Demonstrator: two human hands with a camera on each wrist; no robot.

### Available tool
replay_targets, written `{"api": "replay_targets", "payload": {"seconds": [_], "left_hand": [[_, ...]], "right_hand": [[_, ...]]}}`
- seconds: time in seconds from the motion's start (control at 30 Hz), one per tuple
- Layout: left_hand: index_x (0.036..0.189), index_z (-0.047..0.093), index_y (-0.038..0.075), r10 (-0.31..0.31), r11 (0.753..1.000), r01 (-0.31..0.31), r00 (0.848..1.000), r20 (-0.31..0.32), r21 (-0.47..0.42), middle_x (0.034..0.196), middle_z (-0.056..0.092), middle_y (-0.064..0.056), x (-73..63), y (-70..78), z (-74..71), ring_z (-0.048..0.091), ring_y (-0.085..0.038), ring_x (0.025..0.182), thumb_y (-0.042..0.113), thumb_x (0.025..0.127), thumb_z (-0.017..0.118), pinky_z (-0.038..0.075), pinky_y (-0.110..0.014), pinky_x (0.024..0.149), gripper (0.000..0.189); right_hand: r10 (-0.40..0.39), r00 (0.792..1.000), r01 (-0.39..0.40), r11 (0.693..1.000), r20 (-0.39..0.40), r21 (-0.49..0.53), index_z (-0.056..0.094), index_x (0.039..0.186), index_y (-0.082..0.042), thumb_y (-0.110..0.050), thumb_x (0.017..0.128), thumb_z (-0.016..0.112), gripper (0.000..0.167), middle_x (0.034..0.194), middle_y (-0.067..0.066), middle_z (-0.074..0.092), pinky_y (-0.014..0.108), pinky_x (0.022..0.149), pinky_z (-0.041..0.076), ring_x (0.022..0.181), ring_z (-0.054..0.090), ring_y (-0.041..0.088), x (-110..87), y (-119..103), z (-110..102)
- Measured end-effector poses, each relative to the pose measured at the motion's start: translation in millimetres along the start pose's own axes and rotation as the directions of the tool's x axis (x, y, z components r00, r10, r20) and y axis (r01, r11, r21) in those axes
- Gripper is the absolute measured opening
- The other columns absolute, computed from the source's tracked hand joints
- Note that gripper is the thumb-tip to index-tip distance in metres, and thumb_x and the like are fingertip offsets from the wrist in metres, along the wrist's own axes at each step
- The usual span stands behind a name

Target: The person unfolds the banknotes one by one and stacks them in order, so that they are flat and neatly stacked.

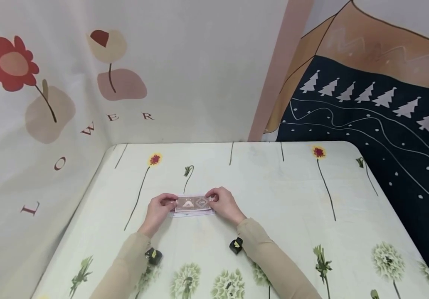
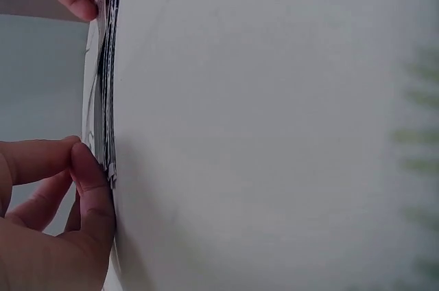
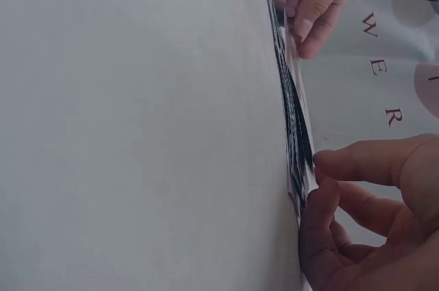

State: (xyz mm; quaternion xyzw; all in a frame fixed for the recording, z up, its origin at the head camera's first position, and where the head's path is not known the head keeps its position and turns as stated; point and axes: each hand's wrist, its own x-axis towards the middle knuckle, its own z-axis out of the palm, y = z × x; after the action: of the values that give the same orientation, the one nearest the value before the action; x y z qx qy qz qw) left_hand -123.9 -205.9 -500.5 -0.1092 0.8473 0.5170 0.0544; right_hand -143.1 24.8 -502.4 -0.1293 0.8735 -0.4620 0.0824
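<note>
A small stack of printed paper slips (image 1: 193, 214) lies on the table, its long side facing me. The top slip (image 1: 193, 203) is brownish pink, with a white figure on the left and a diamond emblem on the right. My left hand (image 1: 158, 211) pinches the left end between thumb and forefinger, and my right hand (image 1: 225, 205) pinches the right end the same way. From the left wrist, the layered edge of the stack (image 2: 108, 99) shows as thin dark and light lines. In the right wrist view the top slip stands slightly apart from the layers beneath, near my right fingertips (image 3: 326, 160).
A white cloth with printed flowers covers the table (image 1: 274, 187). Behind and to the left hangs a pale curtain (image 1: 199, 74) with flower shapes and letters. A dark panel with white trees (image 1: 368, 116) hangs at the right. Black wrist cameras (image 1: 235, 246) sit on both sleeves.
</note>
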Motion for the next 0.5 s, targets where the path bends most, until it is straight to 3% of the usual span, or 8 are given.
{"api": "replay_targets", "payload": {"seconds": [0.27,0.5], "left_hand": [[0.108,0.067,-0.001,-0.001,0.993,-0.001,1.0,0.016,0.116,0.105,0.062,-0.015,2.4,1.4,-2.6,0.058,-0.024,0.09,0.002,0.088,0.064,0.047,-0.028,0.07,0.02],[0.111,0.064,-0.004,0.061,0.987,-0.062,0.998,0.01,0.145,0.111,0.059,-0.021,3.5,1.5,-13.7,0.062,-0.029,0.09,0.004,0.093,0.056,0.051,-0.03,0.067,0.021]], "right_hand": [[0.005,1.0,-0.005,1.0,0.015,-0.004,0.072,0.105,-0.002,-0.003,0.083,0.071,0.023,0.099,0.007,0.052,0.025,0.066,0.042,0.078,0.047,0.014,0.7,3.4,-6.1],[0.058,0.998,-0.056,0.996,-0.023,0.067,0.067,0.115,-0.006,-0.004,0.084,0.069,0.032,0.11,0.011,0.055,0.03,0.069,0.048,0.08,0.054,0.017,-2.6,14.1,-35.1]]}}
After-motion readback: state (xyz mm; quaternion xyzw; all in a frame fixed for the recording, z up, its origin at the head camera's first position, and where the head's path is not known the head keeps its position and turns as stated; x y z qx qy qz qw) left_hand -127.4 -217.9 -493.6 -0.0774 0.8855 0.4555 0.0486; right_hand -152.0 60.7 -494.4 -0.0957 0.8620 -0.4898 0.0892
